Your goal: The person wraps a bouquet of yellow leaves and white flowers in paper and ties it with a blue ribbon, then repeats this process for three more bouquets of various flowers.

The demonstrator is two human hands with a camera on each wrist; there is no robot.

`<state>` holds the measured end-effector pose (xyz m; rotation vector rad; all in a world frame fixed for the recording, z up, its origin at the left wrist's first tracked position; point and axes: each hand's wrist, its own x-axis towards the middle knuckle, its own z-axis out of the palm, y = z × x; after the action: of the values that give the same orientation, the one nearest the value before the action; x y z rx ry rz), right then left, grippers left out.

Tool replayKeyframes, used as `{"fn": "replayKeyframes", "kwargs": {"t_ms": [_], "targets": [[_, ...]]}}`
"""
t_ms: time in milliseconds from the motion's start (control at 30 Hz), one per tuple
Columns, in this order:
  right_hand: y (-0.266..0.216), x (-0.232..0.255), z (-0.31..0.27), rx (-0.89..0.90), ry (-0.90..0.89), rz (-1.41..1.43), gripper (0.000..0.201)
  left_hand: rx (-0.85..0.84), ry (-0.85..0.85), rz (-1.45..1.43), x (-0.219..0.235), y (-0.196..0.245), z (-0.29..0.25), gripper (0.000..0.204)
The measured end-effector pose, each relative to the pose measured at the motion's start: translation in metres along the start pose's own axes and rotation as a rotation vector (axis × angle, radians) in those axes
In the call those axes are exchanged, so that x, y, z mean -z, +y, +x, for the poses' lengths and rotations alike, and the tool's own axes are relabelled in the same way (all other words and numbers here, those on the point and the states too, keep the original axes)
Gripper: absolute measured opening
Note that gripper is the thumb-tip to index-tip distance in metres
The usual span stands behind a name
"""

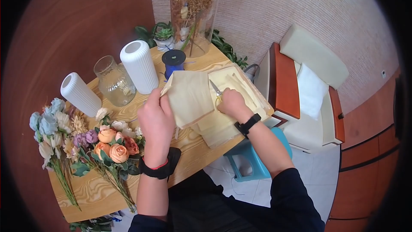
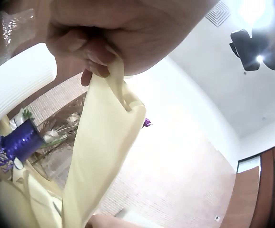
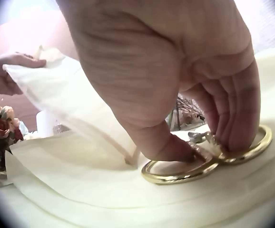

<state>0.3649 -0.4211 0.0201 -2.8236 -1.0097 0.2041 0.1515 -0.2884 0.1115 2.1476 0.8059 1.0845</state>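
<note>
My left hand (image 1: 155, 115) pinches the edge of a cream sheet of wrapping paper (image 1: 191, 99), which stands raised off the stack. In the left wrist view the sheet (image 2: 102, 137) hangs folded from thumb and fingers. My right hand (image 1: 235, 104) grips gold-handled scissors (image 1: 215, 88) beside the raised sheet, low over the paper stack (image 1: 221, 131). The right wrist view shows thumb and fingers in the two gold loops (image 3: 175, 178), close on the cream sheets. The blades point away from me, partly hidden by the hand in that view.
Two white ribbed vases (image 1: 139, 66), a glass vase (image 1: 115, 81) and a blue ribbon spool (image 1: 174, 63) stand toward the back of the wooden table (image 1: 96, 199). Artificial flowers (image 1: 119, 152) lie at left. A teal stool (image 1: 253, 163) and an armchair (image 1: 305, 126) are at right.
</note>
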Motion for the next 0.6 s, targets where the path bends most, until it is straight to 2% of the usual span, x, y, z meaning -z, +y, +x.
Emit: {"fn": "replayKeyframes", "kwargs": {"t_ms": [67,133,167,233,267,333,367,433,467,567,600], "targets": [[0.002,-0.003,0.005,-0.027,-0.022,0.008,0.04,0.013,-0.016,-0.081,-0.001,0.007,0.006,0.015],[0.035,-0.024,0.031,0.112,-0.078,-0.009,0.036,0.053,-0.052,-0.179,-0.003,0.012,0.013,0.017],[0.049,-0.029,0.04,0.182,-0.106,-0.02,0.035,0.072,-0.032,-0.333,-0.008,0.012,0.018,0.018],[0.056,-0.021,0.033,0.423,0.303,0.432,0.029,0.112,0.01,-0.642,-0.031,0.003,0.023,0.021],[0.059,-0.015,0.029,0.54,0.51,0.658,0.026,0.126,0.015,-0.665,-0.043,-0.002,0.024,0.021],[0.058,0.031,0.006,0.137,0.209,1.0,0.022,0.154,0.021,-0.715,-0.068,-0.012,0.025,0.023],[0.059,0.047,-0.002,-0.075,0.053,1.155,0.02,0.101,-0.021,-0.523,-0.077,-0.015,0.024,0.024],[0.074,0.053,-0.005,-0.001,0.255,1.431,0.02,-0.003,-0.102,-0.137,-0.093,-0.019,0.018,0.026],[0.079,0.054,-0.006,0.039,0.358,1.567,0.021,0.026,-0.157,-0.096,-0.103,-0.022,0.012,0.026],[0.07,0.082,-0.015,-0.209,0.581,0.974,0.025,0.101,-0.282,-0.008,-0.127,-0.034,-0.005,0.027],[0.066,0.089,-0.019,-0.159,0.68,0.859,0.027,0.122,-0.3,0.002,-0.133,-0.04,-0.01,0.027]]}}
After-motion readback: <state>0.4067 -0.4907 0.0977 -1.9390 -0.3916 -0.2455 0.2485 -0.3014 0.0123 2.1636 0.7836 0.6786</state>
